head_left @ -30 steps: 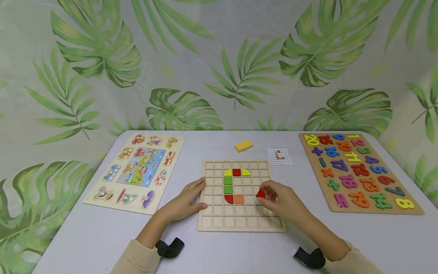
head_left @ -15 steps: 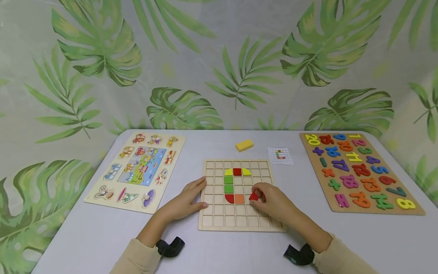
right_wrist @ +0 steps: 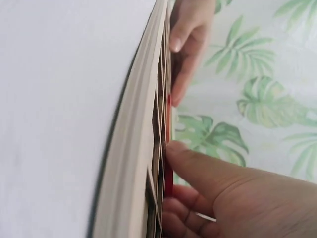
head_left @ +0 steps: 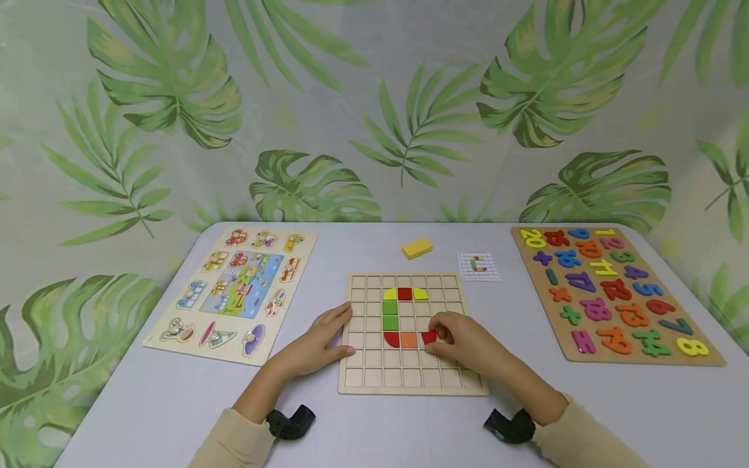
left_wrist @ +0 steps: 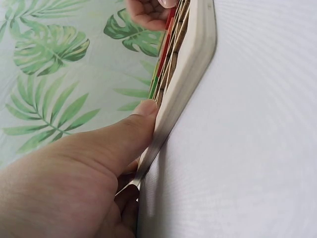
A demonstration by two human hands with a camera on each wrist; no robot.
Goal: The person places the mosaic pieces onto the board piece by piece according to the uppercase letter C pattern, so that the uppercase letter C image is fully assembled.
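A wooden grid board (head_left: 374, 377) lies flat in front of me. My right hand (head_left: 465, 341) pinches a small red tile (head_left: 429, 337) between thumb and fingers, low over the cell right of the orange tile (head_left: 409, 340). In the right wrist view the same red tile (right_wrist: 169, 181) shows edge-on beneath the thumb (right_wrist: 181, 148). Other tiles form an open curve: a red corner tile (head_left: 392, 340), two green squares (head_left: 390, 315), a red square (head_left: 404, 294) and two yellow rounded tiles (head_left: 420, 294). My left hand (head_left: 316, 344) rests along the board's left edge, fingers extended.
Behind the board lie a yellow block (head_left: 417, 248) and a printed pattern card (head_left: 478, 267). A knobbed vehicle puzzle (head_left: 170, 338) is at left, a number puzzle (head_left: 558, 325) at right. A leaf-print cloth (head_left: 409, 97) hangs behind the white table (head_left: 386, 429).
My right hand has moved left with the red tile, down to the cell beside the orange one, and the tile has turned to lie flatter. The left hand has stayed put.
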